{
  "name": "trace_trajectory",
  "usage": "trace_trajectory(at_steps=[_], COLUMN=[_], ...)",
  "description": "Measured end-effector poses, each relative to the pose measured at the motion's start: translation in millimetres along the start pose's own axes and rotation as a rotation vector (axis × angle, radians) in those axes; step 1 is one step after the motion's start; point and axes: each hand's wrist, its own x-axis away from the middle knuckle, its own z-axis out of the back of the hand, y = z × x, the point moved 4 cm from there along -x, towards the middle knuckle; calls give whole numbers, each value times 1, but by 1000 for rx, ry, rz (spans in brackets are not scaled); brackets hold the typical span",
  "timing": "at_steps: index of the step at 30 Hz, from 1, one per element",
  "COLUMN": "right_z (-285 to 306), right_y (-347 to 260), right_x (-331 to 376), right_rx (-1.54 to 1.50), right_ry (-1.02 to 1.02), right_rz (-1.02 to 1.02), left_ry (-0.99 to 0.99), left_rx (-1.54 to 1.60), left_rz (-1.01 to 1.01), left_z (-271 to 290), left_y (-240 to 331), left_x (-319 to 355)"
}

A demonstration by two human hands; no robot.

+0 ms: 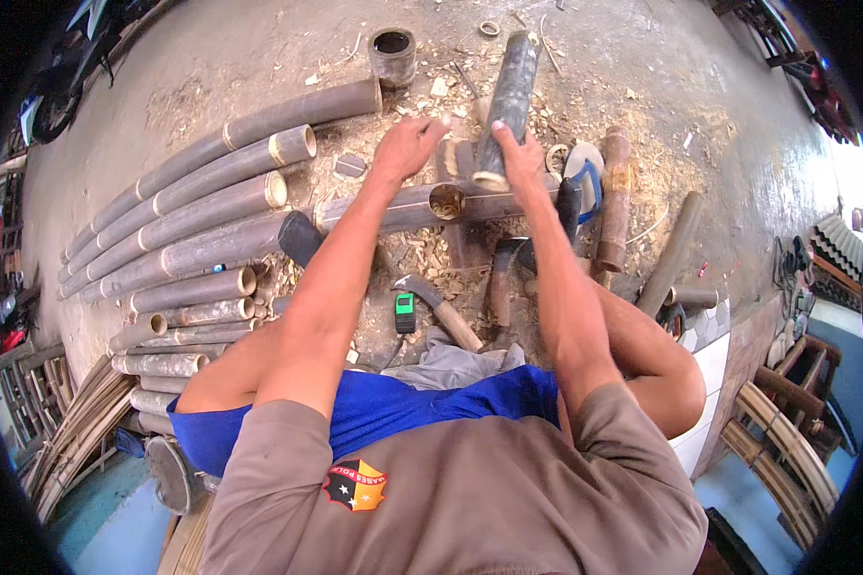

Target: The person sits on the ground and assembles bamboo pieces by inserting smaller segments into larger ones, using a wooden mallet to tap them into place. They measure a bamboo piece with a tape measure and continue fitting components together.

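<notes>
My right hand [521, 160] grips a short dark bamboo tube [513, 81], its far end tipped up and its pale cut end toward me. To the left, my left hand [410, 149] is raised with its fingers curled; blur hides what they hold, if anything. Beneath both hands a longer bamboo pole [384, 211] lies crosswise, with a round opening [446, 200] cut in its side. A hammer-like tool with a wooden handle [455, 324] and a green-and-black tape measure [405, 312] lie between my legs. Another dark-headed tool [501, 287] with a wooden handle rests to their right.
Several long bamboo poles [211, 192] lie side by side at left, with shorter pieces [201, 286] nearer me. A wide bamboo cup [392, 59] stands beyond. Brown tubes [617, 192] and a sandal [585, 172] are at right. Wood chips [585, 105] litter the floor.
</notes>
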Motion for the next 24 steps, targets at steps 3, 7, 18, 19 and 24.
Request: trace_trajectory(at_steps=[3,7,18,19,24], right_z=[17,36,21,21,17], right_y=[13,24,152,154,91], right_x=[-25,7,212,212,223], right_rx=[62,661,1029,1006,572], right_ry=[25,376,-160,-136,-102], right_rz=[109,491,-362,-357,-372], left_ry=[-287,-254,-212,-209,-192], left_rx=[-362,-659,-602,-584,-572], left_rz=[110,-105,-47,-55,-49], left_z=[-23,-34,-35,-36,-43], left_y=[-50,-49,-43,-43,-51], left_x=[45,87,89,86,87])
